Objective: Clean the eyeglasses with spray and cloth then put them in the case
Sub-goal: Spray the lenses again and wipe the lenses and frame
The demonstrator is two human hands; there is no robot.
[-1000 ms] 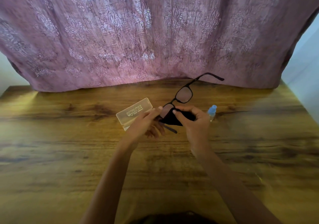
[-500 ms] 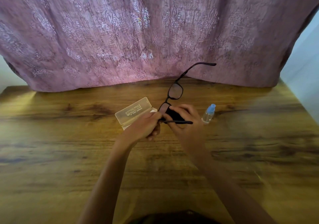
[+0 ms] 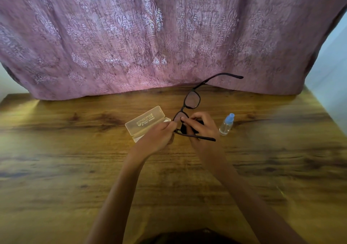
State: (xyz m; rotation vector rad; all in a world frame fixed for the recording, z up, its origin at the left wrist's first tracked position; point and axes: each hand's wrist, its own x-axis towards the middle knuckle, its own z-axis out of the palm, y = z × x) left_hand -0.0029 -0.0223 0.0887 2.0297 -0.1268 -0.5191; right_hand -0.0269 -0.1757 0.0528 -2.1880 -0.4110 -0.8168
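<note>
Black-framed eyeglasses (image 3: 191, 101) are held above the wooden table (image 3: 75, 168), tilted up with both arms unfolded. My left hand (image 3: 157, 137) grips the frame at the near lens's corner. My right hand (image 3: 199, 129) pinches a small black cloth (image 3: 184, 129) against the near lens. A clear spray bottle (image 3: 226, 124) with a blue cap stands just right of my right hand. The translucent yellow glasses case (image 3: 145, 121) lies open behind my left hand, partly hidden by it.
A mauve patterned curtain (image 3: 150, 37) hangs along the table's far edge, close behind the raised glasses. A pale wall (image 3: 330, 59) shows at the right. The table's right edge runs near the bottle side.
The glasses have turned more upright, the far arm rising toward the curtain. My right hand has shifted on the near lens with the cloth. The bottle, earlier half hidden, now stands in plain view.
</note>
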